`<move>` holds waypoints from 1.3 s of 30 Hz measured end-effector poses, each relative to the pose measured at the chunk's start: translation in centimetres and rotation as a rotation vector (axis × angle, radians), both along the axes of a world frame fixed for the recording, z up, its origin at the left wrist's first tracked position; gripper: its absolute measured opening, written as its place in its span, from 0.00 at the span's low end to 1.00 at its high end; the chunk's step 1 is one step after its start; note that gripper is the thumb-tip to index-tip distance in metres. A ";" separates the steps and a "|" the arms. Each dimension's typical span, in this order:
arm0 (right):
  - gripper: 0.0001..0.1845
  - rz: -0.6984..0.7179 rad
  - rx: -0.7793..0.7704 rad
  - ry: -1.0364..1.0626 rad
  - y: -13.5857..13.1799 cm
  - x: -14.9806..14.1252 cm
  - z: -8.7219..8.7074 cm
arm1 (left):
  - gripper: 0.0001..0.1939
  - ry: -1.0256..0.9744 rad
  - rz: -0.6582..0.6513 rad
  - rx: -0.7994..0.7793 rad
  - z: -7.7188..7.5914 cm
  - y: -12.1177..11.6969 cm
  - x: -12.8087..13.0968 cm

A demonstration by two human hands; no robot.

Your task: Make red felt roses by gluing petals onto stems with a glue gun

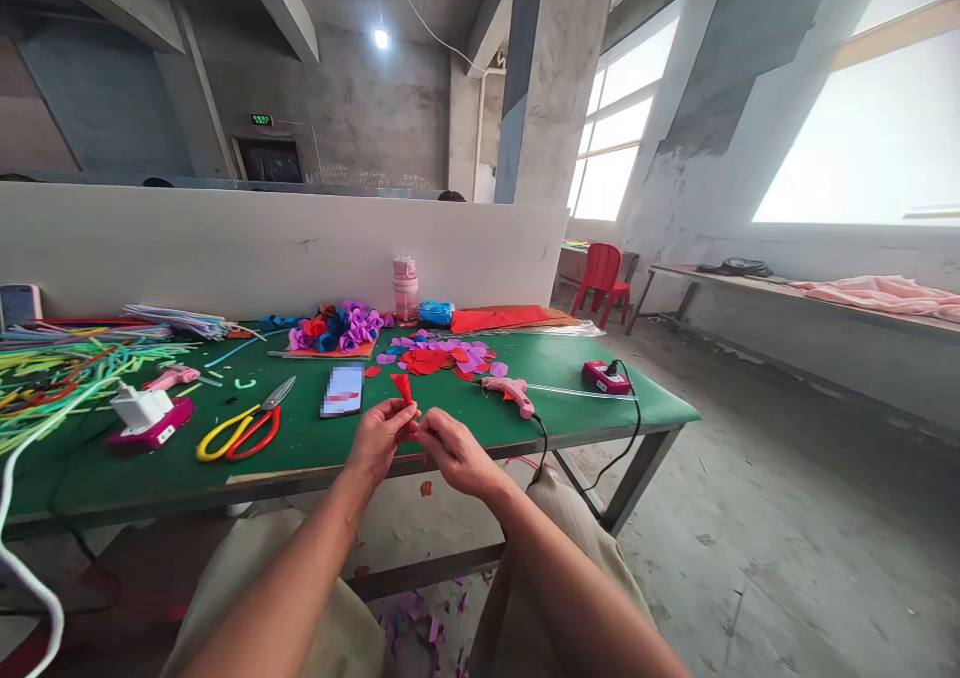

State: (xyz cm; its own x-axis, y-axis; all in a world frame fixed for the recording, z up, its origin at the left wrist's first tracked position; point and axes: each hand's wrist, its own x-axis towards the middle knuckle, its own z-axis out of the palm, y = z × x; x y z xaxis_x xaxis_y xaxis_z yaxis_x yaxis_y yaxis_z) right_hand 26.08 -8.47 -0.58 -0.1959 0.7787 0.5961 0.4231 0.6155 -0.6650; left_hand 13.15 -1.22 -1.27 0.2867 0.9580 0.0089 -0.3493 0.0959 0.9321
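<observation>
A small red crepe paper piece (403, 387) stands up from the pinched fingers of my left hand (380, 436). My right hand (452, 450) is closed close beside it, its fingertips meeting the left ones at the lower end of the red paper; whether they grip it too is hidden. Just beyond my hands lies a pile of cut red and purple petals (435, 358). To the right rests a pink glue gun (512, 394) with a black cord. Left of my hands are a phone (342, 390) and scissors (244, 428) with yellow and red handles.
Rolled purple and blue paper flowers (341, 328) sit at the back, near a pink bottle (406, 288) and red paper sheets (510, 319). Coloured strips (67, 378) cover the table's left end. A purple power socket (606, 377) stands at the right, its cord hanging over the edge.
</observation>
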 end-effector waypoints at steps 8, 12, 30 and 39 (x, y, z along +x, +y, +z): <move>0.10 0.556 -0.225 -0.135 -1.9 -1.9 0.2 | 0.13 -0.012 0.068 0.005 0.8 0.8 -1.9; 0.13 0.446 -0.335 -0.016 -2.2 -2.5 0.1 | 0.14 -0.007 0.068 -0.001 0.7 0.7 -2.0; 0.19 -0.225 -0.313 0.516 3.0 0.6 -2.6 | 0.16 0.078 -0.143 -0.019 0.0 -1.2 0.6; 0.15 -0.325 -0.275 0.796 3.1 1.5 -1.8 | 0.18 0.140 -0.186 -0.018 0.2 -2.0 1.3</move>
